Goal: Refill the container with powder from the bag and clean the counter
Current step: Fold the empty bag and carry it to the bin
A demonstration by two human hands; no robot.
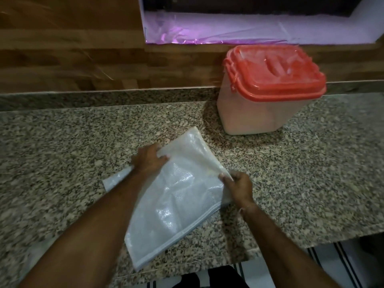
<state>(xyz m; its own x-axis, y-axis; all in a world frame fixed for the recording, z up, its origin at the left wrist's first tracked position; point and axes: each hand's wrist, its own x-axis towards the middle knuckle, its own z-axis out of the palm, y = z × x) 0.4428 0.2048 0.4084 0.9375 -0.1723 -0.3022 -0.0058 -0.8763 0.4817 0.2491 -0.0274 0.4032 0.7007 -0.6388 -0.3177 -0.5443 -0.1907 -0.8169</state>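
Observation:
A flat, translucent white woven bag (pixel 176 196) lies on the speckled granite counter (pixel 62 146) near its front edge. My left hand (pixel 148 160) pinches the bag's upper left edge. My right hand (pixel 238 187) grips its right edge, lifting that side a little. A clear plastic container (pixel 255 113) stands at the back right against the wall. Its red lid (pixel 274 73) is on it, and pale powder shows in its lower part.
A loose strip of clear plastic (pixel 116 180) lies on the counter to the left of my left forearm. A wooden wall (pixel 72 48) and a window ledge (pixel 228 28) run behind the counter. Below the front edge is a striped cloth (pixel 332 258).

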